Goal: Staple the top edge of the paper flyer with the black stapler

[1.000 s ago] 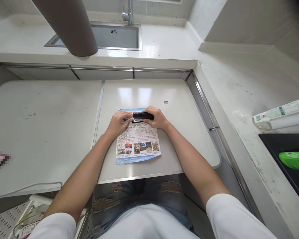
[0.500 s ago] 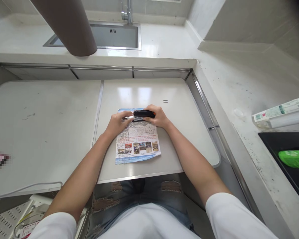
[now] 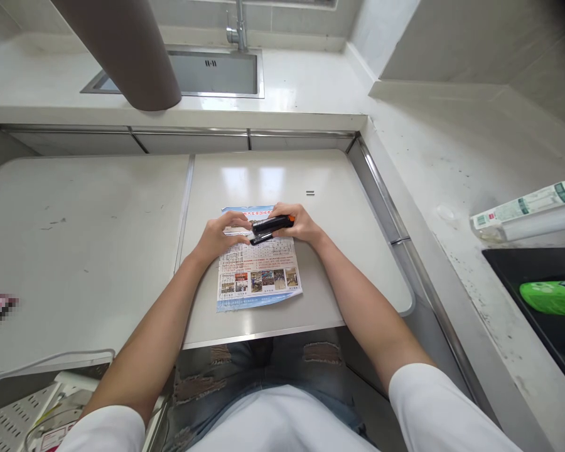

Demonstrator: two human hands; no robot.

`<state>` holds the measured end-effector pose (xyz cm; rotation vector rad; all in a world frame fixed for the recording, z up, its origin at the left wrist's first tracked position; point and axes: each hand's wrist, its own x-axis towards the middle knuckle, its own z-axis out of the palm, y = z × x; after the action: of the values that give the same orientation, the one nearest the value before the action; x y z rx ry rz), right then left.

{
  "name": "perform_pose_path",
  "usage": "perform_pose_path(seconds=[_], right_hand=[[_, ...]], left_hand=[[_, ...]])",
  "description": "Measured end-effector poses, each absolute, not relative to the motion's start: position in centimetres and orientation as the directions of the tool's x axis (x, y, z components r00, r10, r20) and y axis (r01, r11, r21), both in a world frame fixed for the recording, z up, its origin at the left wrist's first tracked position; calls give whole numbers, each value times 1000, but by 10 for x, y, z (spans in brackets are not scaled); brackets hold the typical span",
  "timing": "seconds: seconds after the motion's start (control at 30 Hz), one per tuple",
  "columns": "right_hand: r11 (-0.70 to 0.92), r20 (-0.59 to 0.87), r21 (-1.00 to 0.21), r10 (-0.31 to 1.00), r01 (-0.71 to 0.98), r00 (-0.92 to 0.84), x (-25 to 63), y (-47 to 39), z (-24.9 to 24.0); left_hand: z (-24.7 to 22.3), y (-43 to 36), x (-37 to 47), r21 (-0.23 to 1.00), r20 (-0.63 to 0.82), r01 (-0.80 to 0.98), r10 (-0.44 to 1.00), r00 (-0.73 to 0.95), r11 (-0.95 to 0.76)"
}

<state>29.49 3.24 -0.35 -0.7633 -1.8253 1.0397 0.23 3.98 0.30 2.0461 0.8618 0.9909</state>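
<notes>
A black stapler [image 3: 270, 227] with an orange patch is held just over a printed leaflet [image 3: 258, 267], its long upper and lower parts slightly apart. My right hand [image 3: 299, 223] grips its right end, thumb below and fingers above. At the other end, my left hand [image 3: 223, 235] has fingertips on the upper part and the thumb by the lower part. The leaflet lies flat on the white folding table [image 3: 324, 270], with text, a row of photos and blue borders. Two small silver strips that look like staples [image 3: 310, 193] lie beyond my right hand.
A sink [image 3: 216, 72] with a tap [image 3: 238, 31] is set in the far counter. A thick brown column [image 3: 122, 56] hangs in front of it. On the right counter are a clear-and-green package [image 3: 530, 207] and a green packet [image 3: 553, 297]. A cable [image 3: 51, 358] crosses the left table edge.
The stapler has tilted, its left end dipping toward me. My left fingers have spread around that end, and a silvery piece seen by them earlier no longer shows. The view has shifted slightly.
</notes>
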Motion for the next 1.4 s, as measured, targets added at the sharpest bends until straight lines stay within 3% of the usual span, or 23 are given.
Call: perform_pose_path(seconds=[0.13,0.33,0.47,0.63,0.93,1.0,1.07,1.13,1.23,1.33,1.4], right_hand=[[504,411,-861,773,75,-483,281,26,-2],[397,354,-915,876,73,-326,274,19,0],[405,347,-907,874,117,-342,270,18,0],[458,321,-860,829,224,-458,262,16,-2],[326,24,-820,840,470,-542,339,-7,28],[304,67,-837,882,455,-466,363,-6,32],[267,191,-836,960,479,-203,379,3,28],[195,236,-781,972,593,-9,384,18,16],[115,90,-570,993,814,-77,372,42,-6],[188,-57,-361,973,913,-223,344,59,-21],[286,-88,-286,943,914,-322,319,66,-23]], left_hand=[[0,38,11,787,388,218,738,552,-577],[2,44,9,776,451,288,813,368,-561],[6,48,4,800,483,211,812,329,-561],[7,50,-1,852,479,185,872,101,-489],[6,54,-6,887,429,199,903,-22,-417],[6,54,-5,897,411,191,911,-30,-399],[6,54,-4,912,390,160,919,-50,-379],[6,56,-4,928,365,105,927,-82,-356],[9,58,-8,957,277,-62,957,-85,-283],[13,60,-17,952,123,-299,971,203,-58],[14,61,-26,925,70,-368,911,407,94]])
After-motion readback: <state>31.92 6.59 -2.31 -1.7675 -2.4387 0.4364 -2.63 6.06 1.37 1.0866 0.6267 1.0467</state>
